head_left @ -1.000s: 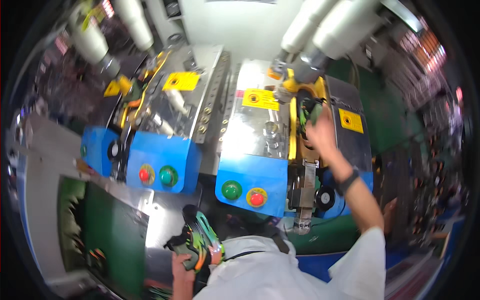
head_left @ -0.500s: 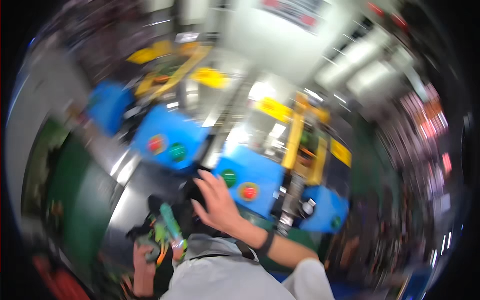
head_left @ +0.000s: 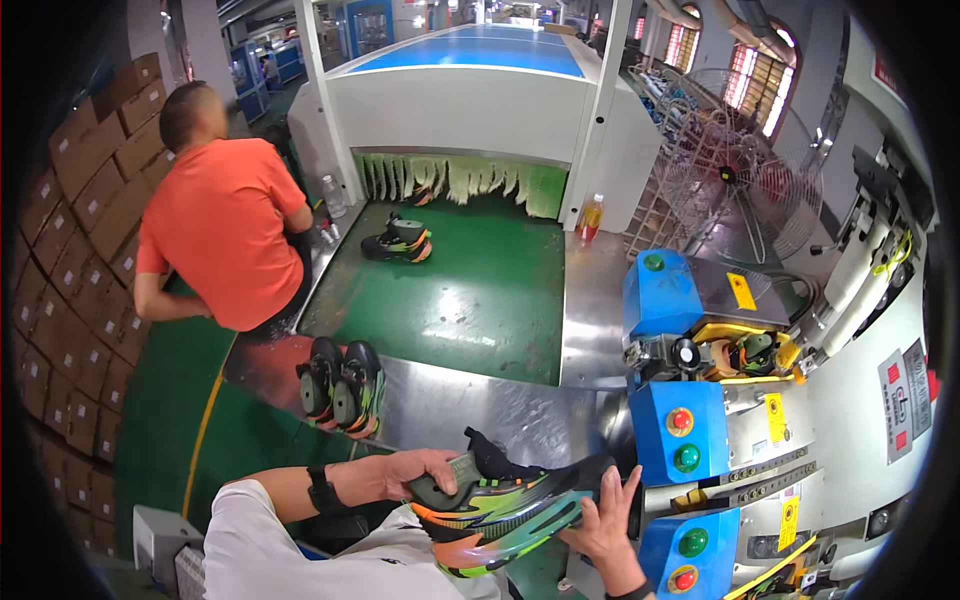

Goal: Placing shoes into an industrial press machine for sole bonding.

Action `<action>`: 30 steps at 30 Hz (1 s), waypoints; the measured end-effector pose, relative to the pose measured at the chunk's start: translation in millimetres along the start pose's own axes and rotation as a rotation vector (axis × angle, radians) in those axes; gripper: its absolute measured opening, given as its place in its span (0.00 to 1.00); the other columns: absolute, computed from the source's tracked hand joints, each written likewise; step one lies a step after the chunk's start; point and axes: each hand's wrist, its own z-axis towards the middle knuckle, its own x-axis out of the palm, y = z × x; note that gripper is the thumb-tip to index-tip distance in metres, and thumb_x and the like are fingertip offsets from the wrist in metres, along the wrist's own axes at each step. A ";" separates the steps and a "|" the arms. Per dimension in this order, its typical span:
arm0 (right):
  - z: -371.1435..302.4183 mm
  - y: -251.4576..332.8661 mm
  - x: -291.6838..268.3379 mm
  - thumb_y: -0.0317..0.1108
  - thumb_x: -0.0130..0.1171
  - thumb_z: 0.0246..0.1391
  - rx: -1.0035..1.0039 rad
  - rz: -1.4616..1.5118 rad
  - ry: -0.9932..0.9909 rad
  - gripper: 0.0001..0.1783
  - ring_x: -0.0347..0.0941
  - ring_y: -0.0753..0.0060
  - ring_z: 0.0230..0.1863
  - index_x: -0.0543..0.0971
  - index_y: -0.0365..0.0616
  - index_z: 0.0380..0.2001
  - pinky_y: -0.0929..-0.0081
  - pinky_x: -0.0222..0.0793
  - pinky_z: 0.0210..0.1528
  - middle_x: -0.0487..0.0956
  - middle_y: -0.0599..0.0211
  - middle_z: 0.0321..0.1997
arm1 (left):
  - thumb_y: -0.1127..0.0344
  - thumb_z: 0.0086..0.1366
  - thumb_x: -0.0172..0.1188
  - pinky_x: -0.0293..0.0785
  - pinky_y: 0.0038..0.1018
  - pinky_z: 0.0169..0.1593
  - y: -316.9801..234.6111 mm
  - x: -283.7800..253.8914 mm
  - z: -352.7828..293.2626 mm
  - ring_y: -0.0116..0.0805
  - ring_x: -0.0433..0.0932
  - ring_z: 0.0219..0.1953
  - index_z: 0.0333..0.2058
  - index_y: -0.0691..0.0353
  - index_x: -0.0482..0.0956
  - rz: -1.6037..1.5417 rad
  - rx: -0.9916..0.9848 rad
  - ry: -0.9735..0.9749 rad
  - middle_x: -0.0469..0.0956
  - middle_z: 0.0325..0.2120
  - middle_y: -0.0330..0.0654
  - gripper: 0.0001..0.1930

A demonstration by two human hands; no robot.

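Note:
A black, green and orange sneaker [head_left: 520, 505] lies across the front of my body, its toe pointing right. A grey-green last [head_left: 445, 485] fills its heel opening. My left hand [head_left: 428, 472] is closed on that heel end, thumb pressing on the last. Around the toe is my right hand [head_left: 603, 520], its fingers rather spread and its thumb low beside the sole. Two more sneakers [head_left: 342, 385] stand side by side on the metal ledge [head_left: 450, 410] beyond my left hand. One sneaker [head_left: 398, 242] lies on the green belt [head_left: 470, 320].
At right, a machine with blue button boxes [head_left: 682, 432] clamps another shoe [head_left: 755, 352]. Ahead, a white tunnel [head_left: 460, 115] has a fringed curtain. A person in an orange shirt [head_left: 225, 225] sits at left by stacked cartons [head_left: 85, 290]. A wire fan [head_left: 735, 180] and bottle [head_left: 591, 218] stand right.
My view has swung from the blue-box machine to the belt. My right hand, earlier reaching near the boxes, is now at the sneaker's toe; the sneaker is raised crosswise before me.

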 end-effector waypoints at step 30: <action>501.2 -372.2 326.7 0.32 0.74 0.40 0.934 0.546 -0.842 0.43 0.68 0.62 0.54 0.63 0.28 0.57 0.67 0.63 0.59 0.72 0.53 0.54 | 0.69 0.68 0.51 0.69 0.36 0.56 -173.8 -178.9 -6.3 0.42 0.72 0.54 0.57 0.66 0.64 -0.506 0.665 -0.429 0.70 0.54 0.50 0.20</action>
